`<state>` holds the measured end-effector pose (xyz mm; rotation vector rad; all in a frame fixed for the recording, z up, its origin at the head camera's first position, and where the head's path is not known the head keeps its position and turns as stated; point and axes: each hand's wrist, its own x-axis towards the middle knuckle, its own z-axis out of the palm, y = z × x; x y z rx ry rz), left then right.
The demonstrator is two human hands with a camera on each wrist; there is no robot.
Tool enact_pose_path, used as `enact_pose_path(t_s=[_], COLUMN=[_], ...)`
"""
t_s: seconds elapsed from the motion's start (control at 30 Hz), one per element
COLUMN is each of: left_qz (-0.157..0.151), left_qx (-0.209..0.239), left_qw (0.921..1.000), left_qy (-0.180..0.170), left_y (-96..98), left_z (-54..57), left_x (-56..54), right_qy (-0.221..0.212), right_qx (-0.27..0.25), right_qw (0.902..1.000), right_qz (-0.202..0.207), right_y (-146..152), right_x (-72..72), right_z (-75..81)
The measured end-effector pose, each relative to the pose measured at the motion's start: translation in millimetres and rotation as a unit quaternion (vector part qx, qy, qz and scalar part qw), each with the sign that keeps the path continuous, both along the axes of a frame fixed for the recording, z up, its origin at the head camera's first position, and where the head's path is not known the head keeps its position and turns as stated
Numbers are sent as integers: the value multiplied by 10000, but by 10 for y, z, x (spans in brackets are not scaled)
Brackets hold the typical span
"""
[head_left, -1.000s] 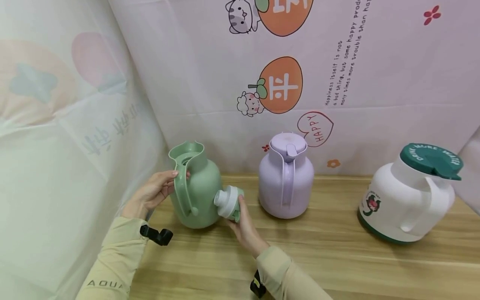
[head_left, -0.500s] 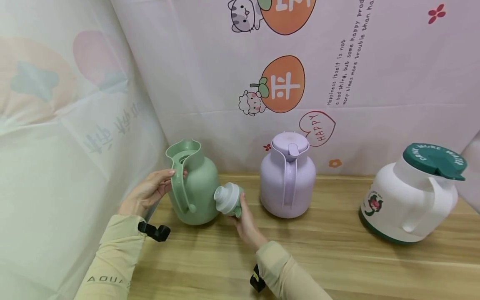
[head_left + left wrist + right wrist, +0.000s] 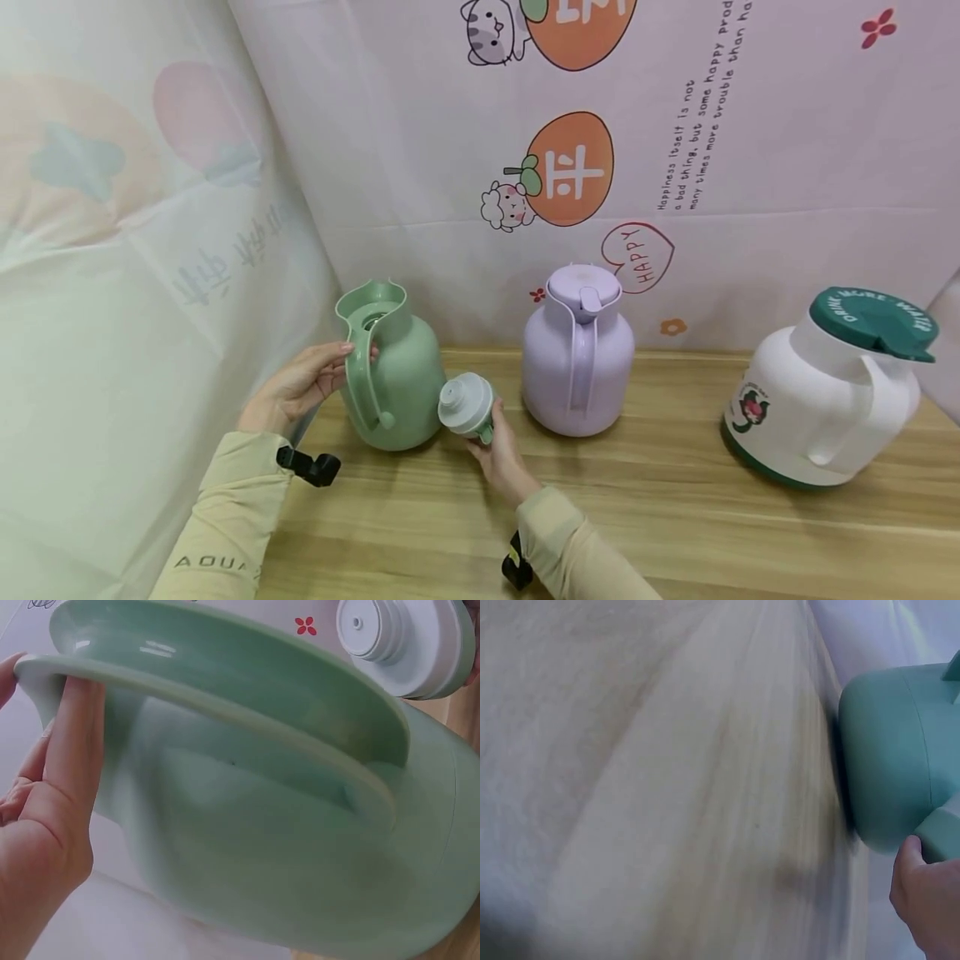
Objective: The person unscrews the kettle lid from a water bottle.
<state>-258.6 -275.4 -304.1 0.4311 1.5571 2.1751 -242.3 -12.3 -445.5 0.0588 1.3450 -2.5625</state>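
Observation:
A green thermos jug stands on the table at the left, its top uncovered and its round mouth showing. My left hand holds the upper part of its handle, fingers hooked inside the loop in the left wrist view. Beside the jug's right side, my right hand grips the green and white lid stopper. Its white plug end faces up and to the left, and a green lever shows on its lower side. In the right wrist view the right hand shows only at the edge, thumb against the lid.
A lilac thermos jug with its lid on stands right of the held lid. Farther right is a white jug with a dark green lid. A printed cloth hangs behind the wooden table, and another covers the left side.
My right hand has shifted slightly right with the lid stopper and turned its plug end more upward, away from the green jug. The left hand keeps its hold on the handle.

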Motion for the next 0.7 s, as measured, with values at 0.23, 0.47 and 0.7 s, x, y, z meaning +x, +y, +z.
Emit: enact_pose_path(t_s=[0.23, 0.47, 0.7], left_qz=[-181, -348, -376], left_qx=[-180, -181, -259], left_qw=[9995, 9990, 9989], left_qy=[166, 222, 119], left_y=[-10, -26, -46], left_z=[-36, -62, -55], left_x=[12, 28, 29], right_qy=[-552, -658, -643], right_qx=[-2, -224, -369], right_qw=[9977, 9970, 9971], right_qz=[-399, -328, -156], right_y=[-6, -15, -11], right_x=[12, 25, -14], right_z=[-118, -178, -206])
